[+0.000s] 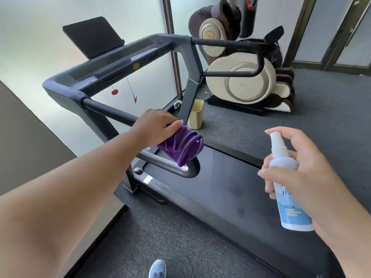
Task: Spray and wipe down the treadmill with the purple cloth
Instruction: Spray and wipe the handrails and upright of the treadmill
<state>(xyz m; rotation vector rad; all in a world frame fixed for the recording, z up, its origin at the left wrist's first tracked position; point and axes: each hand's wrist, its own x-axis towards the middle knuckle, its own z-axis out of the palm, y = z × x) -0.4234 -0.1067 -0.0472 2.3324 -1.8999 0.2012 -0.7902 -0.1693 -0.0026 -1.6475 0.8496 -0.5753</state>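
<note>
While the left hand (155, 125) is wrapped over the near handrail (112, 113) of the treadmill (230, 189), it's got the purple cloth (181, 148) bunched under its curled fingers, gripping it right against the bar so the cloth drapes down around the end of the rail where it bends back underneath. The thumb sits along the top edge of the cloth. Over on the other side, the right hand (297, 169) holds a white and blue spray bottle (285, 183) upright above the belt, fingers curled round the body and the index finger hooked over the top of the nozzle, which points to the left toward the rail and cloth. The bottle and the cloth are apart, not touching. Treadmill console (112, 63) runs across the top with a black tablet-like screen (94, 37) propped on it, and a red clip (135, 98) dangles on a cord below. Behind the far upright there's a small yellow bin (195, 114) on the dark carpet, and past that a cream and brown massage chair (241, 77). A blue shoe (157, 268) pokes in at the bottom edge.
</note>
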